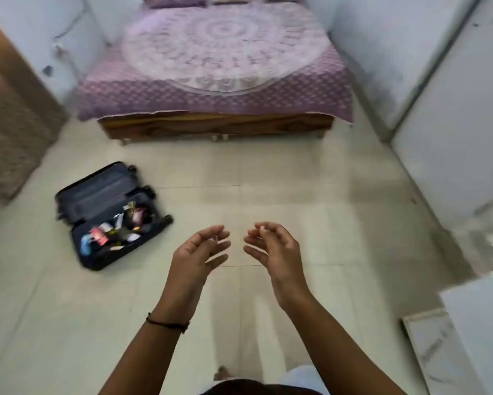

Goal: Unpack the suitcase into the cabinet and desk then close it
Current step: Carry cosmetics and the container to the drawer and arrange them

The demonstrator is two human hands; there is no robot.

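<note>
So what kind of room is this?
Most likely a bedroom. A bed with a purple patterned cover fills the far end, pillows lie at its head, and an open suitcase with small things inside sits on the tiled floor.

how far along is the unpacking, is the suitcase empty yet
Not empty. Done: the suitcase lies open on the floor, lid flat. In hand: nothing; the left hand and right hand are both empty, fingers relaxed, away from the case. Left: a pile of small items in its lower half has to come out, then the case needs closing.
</note>
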